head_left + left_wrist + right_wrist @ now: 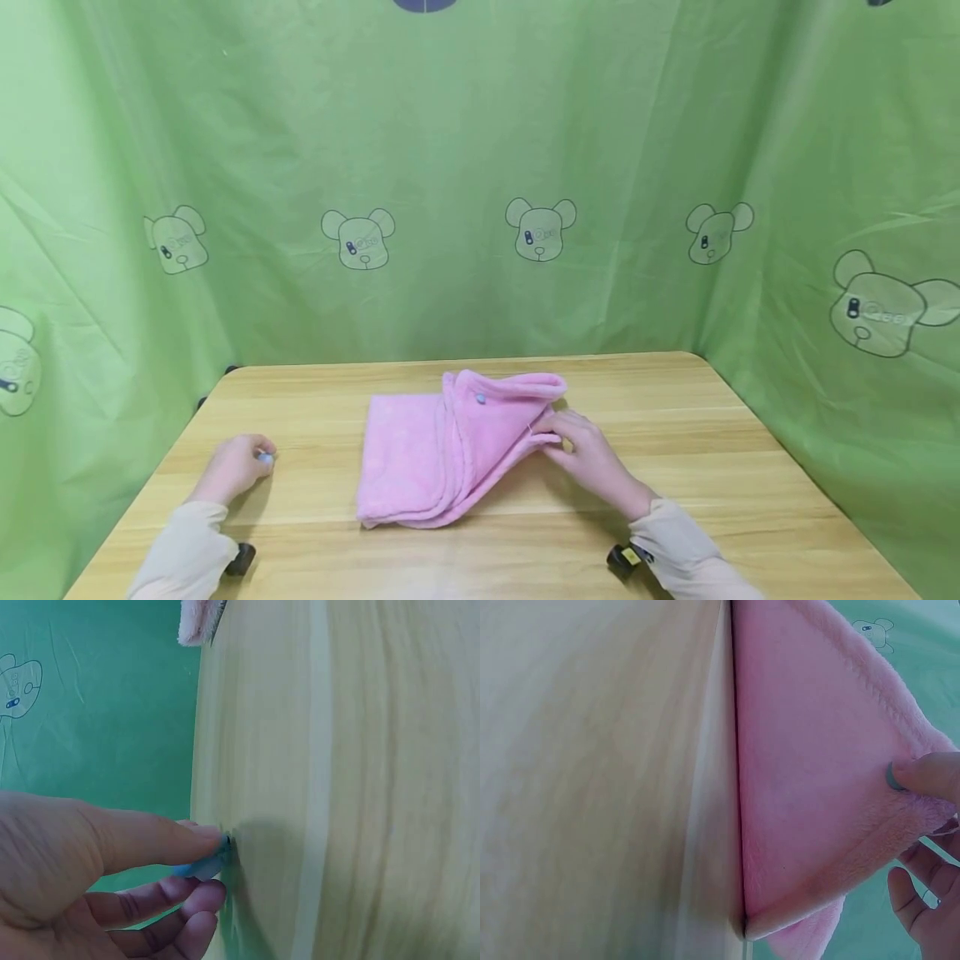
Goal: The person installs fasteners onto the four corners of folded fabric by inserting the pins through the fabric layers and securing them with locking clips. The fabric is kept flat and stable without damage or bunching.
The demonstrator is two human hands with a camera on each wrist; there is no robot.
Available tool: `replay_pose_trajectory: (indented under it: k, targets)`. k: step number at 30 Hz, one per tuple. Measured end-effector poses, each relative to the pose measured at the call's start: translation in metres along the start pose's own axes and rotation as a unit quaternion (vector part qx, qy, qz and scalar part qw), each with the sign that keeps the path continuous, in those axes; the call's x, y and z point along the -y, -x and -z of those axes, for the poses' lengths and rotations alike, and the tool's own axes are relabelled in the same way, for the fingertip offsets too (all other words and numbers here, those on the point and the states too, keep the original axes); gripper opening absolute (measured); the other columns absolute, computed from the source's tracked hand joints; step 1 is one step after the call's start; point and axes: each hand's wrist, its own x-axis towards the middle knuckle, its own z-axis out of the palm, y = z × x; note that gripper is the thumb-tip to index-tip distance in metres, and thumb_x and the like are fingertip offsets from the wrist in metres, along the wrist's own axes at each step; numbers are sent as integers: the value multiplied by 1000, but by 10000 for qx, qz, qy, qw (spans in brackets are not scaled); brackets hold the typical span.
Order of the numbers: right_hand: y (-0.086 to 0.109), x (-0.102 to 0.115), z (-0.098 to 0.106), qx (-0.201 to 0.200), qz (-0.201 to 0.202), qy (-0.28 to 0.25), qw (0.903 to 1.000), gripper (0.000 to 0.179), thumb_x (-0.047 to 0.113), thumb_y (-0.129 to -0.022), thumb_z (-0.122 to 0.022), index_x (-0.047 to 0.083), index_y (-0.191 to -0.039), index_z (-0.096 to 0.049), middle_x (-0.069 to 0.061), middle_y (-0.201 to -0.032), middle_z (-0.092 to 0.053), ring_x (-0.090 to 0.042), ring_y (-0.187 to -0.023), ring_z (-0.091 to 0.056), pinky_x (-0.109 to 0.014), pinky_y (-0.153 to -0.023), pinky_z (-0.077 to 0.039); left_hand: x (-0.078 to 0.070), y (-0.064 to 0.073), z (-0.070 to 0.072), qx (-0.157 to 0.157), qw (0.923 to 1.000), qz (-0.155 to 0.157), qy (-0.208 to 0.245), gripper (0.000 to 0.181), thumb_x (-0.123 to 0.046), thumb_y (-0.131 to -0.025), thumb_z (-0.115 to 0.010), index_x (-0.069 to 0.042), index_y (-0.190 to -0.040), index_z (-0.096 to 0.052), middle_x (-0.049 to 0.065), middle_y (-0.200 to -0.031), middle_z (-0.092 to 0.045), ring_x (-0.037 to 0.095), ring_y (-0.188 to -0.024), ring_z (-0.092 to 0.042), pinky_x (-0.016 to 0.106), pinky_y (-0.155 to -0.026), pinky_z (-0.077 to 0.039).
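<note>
A pink plush cloth (405, 458) lies folded near the middle of the table, its right part raised in a loose fold. My right hand (588, 458) pinches the cloth's right edge between thumb and fingers. In the right wrist view, the thumb (934, 774) lies on the pink surface, with a grey-green spot at its tip. On the raised fold sits a small blue piece (481, 398). Well to the left, close over the table, my left hand (234, 467) pinches a small light-blue object (201, 868), mostly covered by thumb and fingers; I cannot tell its kind.
The wooden table (322, 567) has rounded far corners. A green curtain (450, 300) printed with bear heads surrounds it at the back and sides. Black wrist devices, one at the left sleeve (180, 550) and one at the right sleeve (690, 546), hang close to the tabletop.
</note>
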Motion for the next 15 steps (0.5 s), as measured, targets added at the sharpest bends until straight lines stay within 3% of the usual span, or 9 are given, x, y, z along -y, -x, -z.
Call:
replay_pose_trajectory:
  k: [5, 9, 15]
  targets:
    - [0, 0, 0, -12, -18, 16, 10000, 27, 3, -71, -82, 13, -93, -72, -2, -94, -73, -18, -96, -64, -34, -88, -53, 0, -1, -2, 93, 10000, 20, 11, 22, 1, -77, -67, 7, -98, -66, 30, -102, -66, 41, -94, -62, 58, -87, -48]
    - [0, 0, 0, 23, -52, 30, 10000, 27, 2, -71, -81, 13, -94, -72, -1, -94, -73, -20, -96, -64, -37, -87, -54, -4, -2, -2, -40, 10000, 25, 22, 26, -1, -80, -65, 9, -104, -64, 33, -108, -65, 47, -100, -60, 60, -90, -46]
    - [-1, -1, 1, 64, -54, 6, 10000, 25, 4, -72, -80, 12, -94, -72, -2, -95, -74, -21, -97, -65, -36, -88, -53, -38, -6, 5, -282, 9991, -196, 229, 34, -10, -89, -60, 8, -118, -60, 31, -114, -63, 44, -103, -61, 55, -90, -49]
